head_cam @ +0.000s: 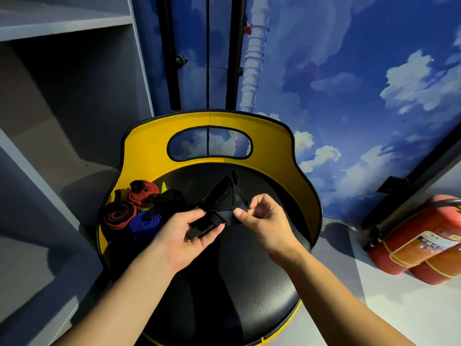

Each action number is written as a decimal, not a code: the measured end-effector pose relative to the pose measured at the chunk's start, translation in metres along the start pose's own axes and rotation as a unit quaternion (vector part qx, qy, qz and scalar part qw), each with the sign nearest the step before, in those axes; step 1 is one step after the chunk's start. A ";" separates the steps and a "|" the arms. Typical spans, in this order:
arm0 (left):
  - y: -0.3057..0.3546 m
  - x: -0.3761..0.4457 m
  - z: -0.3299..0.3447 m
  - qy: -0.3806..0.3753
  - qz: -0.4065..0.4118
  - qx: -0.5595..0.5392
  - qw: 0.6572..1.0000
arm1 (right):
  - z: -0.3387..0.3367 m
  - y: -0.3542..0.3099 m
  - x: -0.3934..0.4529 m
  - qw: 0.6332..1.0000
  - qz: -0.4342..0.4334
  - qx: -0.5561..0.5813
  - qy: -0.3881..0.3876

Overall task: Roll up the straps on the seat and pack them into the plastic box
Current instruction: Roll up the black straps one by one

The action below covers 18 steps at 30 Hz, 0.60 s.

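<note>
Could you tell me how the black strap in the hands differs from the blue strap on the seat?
The black strap is held above the seat, gripped by the left hand and pinched by the right hand; the blue strap rests on the seat, untouched. The black strap is spread out and only partly folded; the blue strap is wound into a tight coil. They also differ in colour. Both look like flat fabric straps.

Rolled straps (134, 211) on seat (262, 283) left side; extinguishers (419, 248) on floor right of seat; shelving (62, 96) left.
</note>
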<state>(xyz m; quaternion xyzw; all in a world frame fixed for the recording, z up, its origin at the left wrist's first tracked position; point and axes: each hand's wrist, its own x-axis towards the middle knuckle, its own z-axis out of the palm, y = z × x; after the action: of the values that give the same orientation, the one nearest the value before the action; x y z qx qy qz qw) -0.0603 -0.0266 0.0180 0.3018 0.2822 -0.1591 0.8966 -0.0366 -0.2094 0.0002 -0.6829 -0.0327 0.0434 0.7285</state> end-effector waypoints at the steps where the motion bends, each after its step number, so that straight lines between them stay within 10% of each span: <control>1: 0.001 0.000 0.000 -0.006 0.000 0.003 1.000 | -0.001 0.000 0.000 1.000 0.004 0.004 -0.003; 8: 0.001 0.001 -0.001 -0.017 0.022 0.036 0.999 | -0.004 -0.003 -0.005 0.997 0.006 -0.068 0.041; 18: 0.000 0.006 -0.005 -0.052 0.205 0.278 0.937 | -0.009 -0.014 0.000 0.941 0.269 0.197 -0.061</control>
<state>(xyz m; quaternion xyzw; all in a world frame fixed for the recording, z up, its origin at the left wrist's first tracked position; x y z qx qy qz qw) -0.0581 -0.0243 0.0111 0.5816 0.1117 -0.0595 0.8036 -0.0358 -0.2197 0.0133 -0.5052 0.1173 0.2846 0.8063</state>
